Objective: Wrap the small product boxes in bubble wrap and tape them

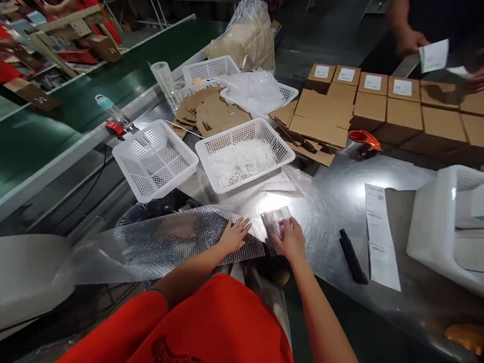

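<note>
Currently, left hand: the left hand lies palm down on the bubble wrap, fingers loosely spread, grasping nothing.
Right hand: the right hand grips a small wrapped packet from its right side – thumb toward the person, fingers over the top.
Packet: at the near edge of the metal table, just beyond the right end of the bubble wrap.
Bubble wrap: a clear strip running left from the table's near edge.
Baskets: toward the table's left edge, an empty white basket; right of it, a basket of white shreds.
Paper: a printed label strip near the table's right end – a black object just beside it, close to the near edge.
Cartons: brown cartons in rows along the far edge.
</note>
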The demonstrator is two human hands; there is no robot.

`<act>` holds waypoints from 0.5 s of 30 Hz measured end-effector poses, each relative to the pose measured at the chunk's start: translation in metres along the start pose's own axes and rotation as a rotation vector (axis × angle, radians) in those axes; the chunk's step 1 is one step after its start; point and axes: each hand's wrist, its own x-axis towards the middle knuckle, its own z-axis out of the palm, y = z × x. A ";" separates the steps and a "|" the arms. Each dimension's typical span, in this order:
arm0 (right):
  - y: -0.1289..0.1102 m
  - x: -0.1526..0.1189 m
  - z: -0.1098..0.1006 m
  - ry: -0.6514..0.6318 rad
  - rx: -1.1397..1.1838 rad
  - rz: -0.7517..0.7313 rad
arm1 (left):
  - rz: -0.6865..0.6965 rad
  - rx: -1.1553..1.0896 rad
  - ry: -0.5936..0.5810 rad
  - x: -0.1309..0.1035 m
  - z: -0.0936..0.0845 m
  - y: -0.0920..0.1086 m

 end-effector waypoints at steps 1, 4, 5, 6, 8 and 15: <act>-0.004 0.003 0.002 -0.044 -0.010 0.009 | -0.007 -0.006 0.000 -0.002 -0.001 -0.003; -0.007 0.004 0.006 -0.088 -0.040 0.040 | -0.031 -0.023 -0.009 -0.016 -0.008 -0.018; -0.007 0.003 0.005 -0.098 -0.059 0.048 | -0.051 -0.026 -0.009 -0.023 -0.011 -0.025; -0.007 0.002 0.005 -0.112 -0.080 0.058 | -0.086 -0.029 -0.010 -0.031 -0.015 -0.033; -0.009 0.000 0.003 -0.140 -0.113 0.075 | -0.184 -0.040 0.000 -0.049 -0.023 -0.047; -0.014 0.002 0.000 -0.228 -0.052 0.131 | -0.539 -0.937 0.212 -0.024 -0.017 0.032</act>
